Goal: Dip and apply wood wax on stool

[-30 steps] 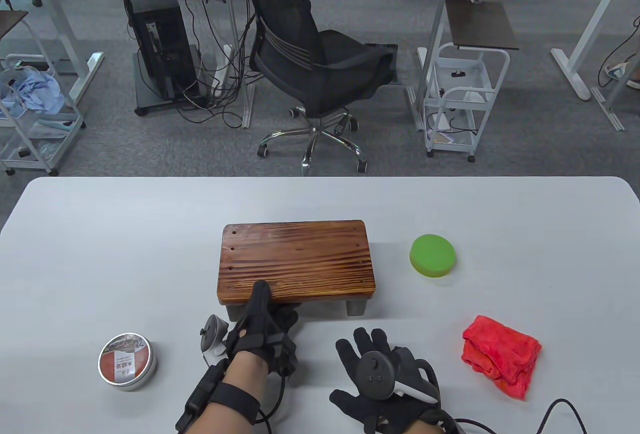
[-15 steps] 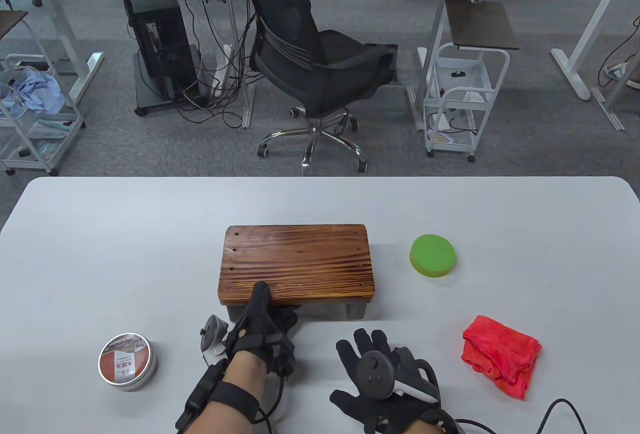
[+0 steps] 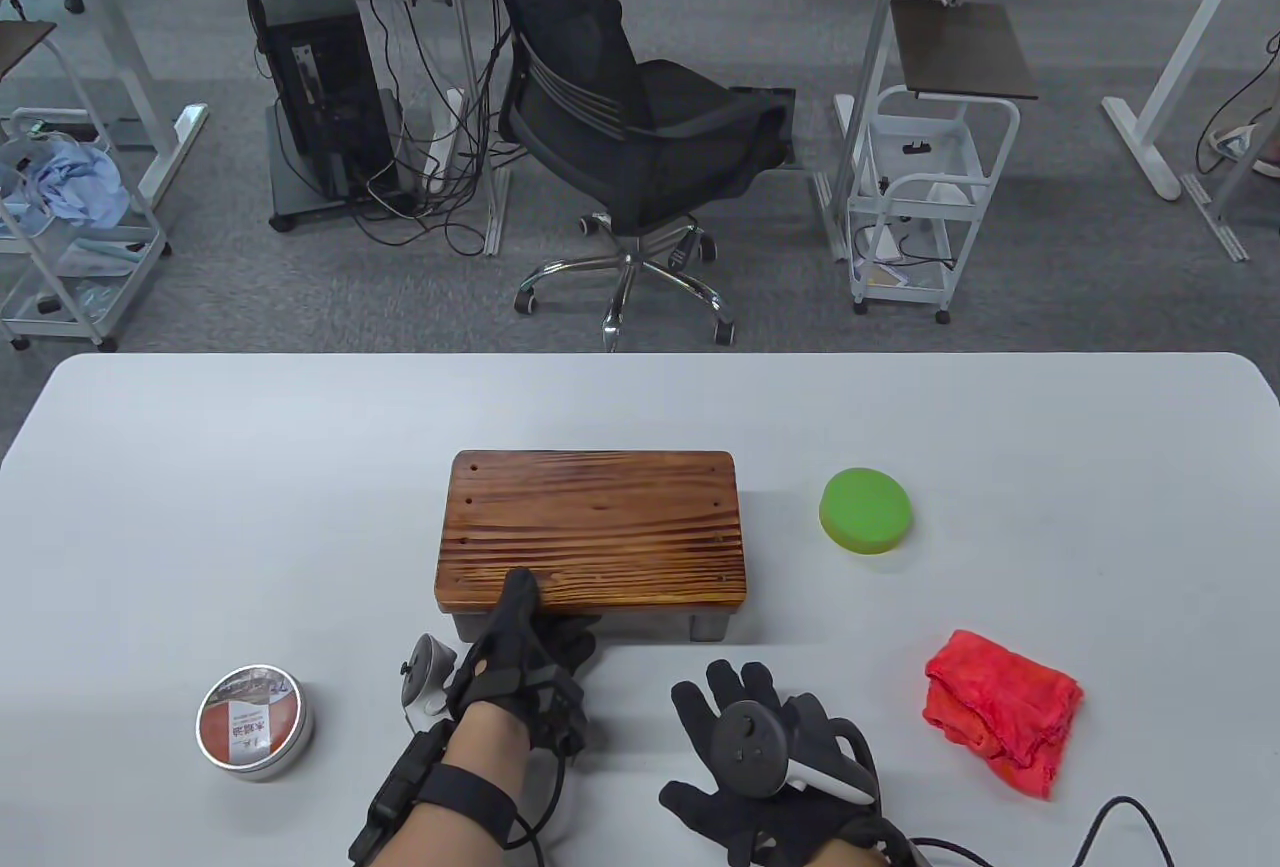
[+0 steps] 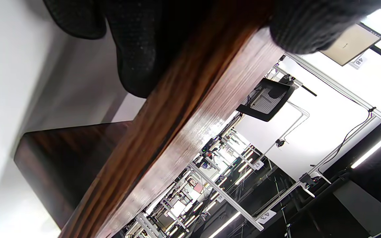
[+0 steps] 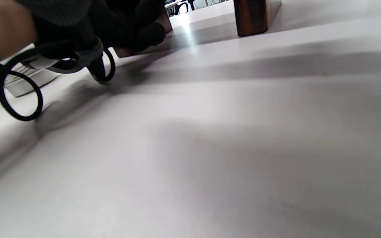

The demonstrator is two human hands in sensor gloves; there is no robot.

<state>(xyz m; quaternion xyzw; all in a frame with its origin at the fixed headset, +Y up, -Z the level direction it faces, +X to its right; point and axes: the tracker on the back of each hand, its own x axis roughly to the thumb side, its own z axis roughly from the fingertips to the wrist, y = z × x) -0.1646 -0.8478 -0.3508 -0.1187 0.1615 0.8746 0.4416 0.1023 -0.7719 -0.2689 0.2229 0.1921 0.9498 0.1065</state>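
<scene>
Wood stool [image 3: 592,527] mid-table, glossy dark-striped grain, rounded rectangular top, short dark legs. Left hand [image 3: 520,652] clamps its near edge, thumb on top, fingers underneath. Right hand [image 3: 760,757] flat on the table [image 3: 250,467], fingers spread. Round metal wax tin [image 3: 253,721] near-left, lidded.

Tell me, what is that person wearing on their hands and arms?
Both hands wear black knit sensor gloves. The right hand carries a dark round tracker with a white handle; the left hand has black straps and a grey-white tracker beside it. A black band with a small box wraps the left forearm, and thin black cables trail off.
</scene>
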